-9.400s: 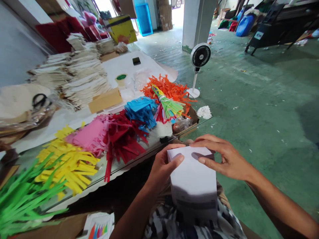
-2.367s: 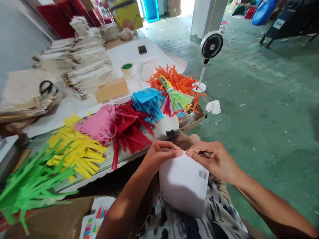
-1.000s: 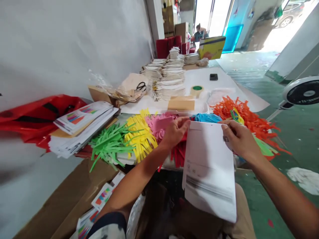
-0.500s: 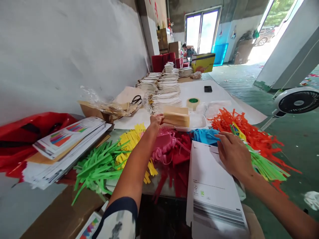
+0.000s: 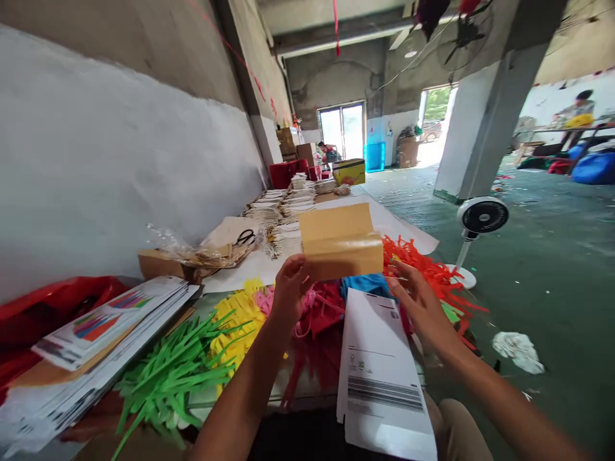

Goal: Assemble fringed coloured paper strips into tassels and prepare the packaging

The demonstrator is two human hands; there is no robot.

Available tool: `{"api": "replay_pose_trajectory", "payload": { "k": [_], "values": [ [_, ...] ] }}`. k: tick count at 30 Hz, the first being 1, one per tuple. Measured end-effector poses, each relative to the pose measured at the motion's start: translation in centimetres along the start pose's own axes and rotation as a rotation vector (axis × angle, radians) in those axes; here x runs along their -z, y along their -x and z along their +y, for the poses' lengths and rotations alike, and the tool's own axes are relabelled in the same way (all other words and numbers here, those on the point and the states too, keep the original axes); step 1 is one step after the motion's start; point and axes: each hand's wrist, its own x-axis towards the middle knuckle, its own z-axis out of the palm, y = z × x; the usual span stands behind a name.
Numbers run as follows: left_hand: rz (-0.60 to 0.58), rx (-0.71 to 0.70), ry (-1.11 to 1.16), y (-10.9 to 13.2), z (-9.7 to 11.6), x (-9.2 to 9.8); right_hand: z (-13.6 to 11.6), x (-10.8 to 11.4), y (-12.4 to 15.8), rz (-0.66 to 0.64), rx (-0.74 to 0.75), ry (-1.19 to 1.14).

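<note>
Evidently we hold the brown sheet (image 5: 341, 246) by its lower left corner so that nearly all its face is uncovered, or so we judge. Our left hand (image 5: 289, 291) is closed on that corner, some fingers hidden. Our right hand (image 5: 418, 304) is just beside the opposite edge, fingers loosely spread; whether a fingertip touches, we cannot tell. The sheet is raised above the table (image 5: 278, 387), in front of our chest. Below it, between our forearms, lies the white box (image 5: 379, 358), its near end past the table edge, probably for easy reach. Green strips (image 5: 177, 365) and yellow strips (image 5: 235, 346) lie in neighbouring heaps, perhaps to keep colours apart.

As for looks, the sheet is plain tan and roughly rectangular, creased crosswise, glossier below the crease, with no print that we can make out.
</note>
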Motion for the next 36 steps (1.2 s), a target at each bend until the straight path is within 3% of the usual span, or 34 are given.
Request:
{"api": "replay_pose_trajectory", "payload": {
  "k": [4,8,11,13,16,18,20,26,32,36],
  "values": [
    [-0.128,0.084,0.037,4.6,-1.4,-2.6,-1.5,2.4,1.6,0.028,-0.028,-0.321],
    [-0.216,0.189,0.01,7.3,-2.3,-4.4,-1.7,5.2,3.6,0.115,-0.075,-0.418],
    [-0.294,0.168,-0.08,8.4,-2.0,-5.4,-1.4,7.4,5.0,0.164,-0.125,-0.442],
    [-0.275,-0.039,-0.242,8.9,-1.4,-6.1,-1.3,8.5,5.9,0.186,-0.14,-0.444],
    [-0.25,-0.584,-0.629,9.8,-0.5,-7.6,-1.7,9.4,7.1,0.2,-0.125,-0.412],
    [-0.387,-0.817,-0.85,10.6,-0.1,-8.9,-2.1,9.5,7.8,0.209,-0.113,-0.358],
    [-0.545,-0.869,-0.978,11.2,-0.1,-10.4,-2.4,9.6,8.5,0.231,-0.108,-0.317],
    [-0.63,-0.812,-1.058,11.4,-1.4,-13.4,-2.3,11.2,9.1,0.286,-0.145,-0.365],
    [-0.692,-0.504,-0.865,10.5,-2.5,-14.8,-2.6,13.3,9.3,0.297,-0.023,-0.245],
    [-0.74,-0.38,-0.802,10.0,-2.7,-15.4,-2.7,13.9,9.7,0.32,0.017,-0.174]
  ]
}}
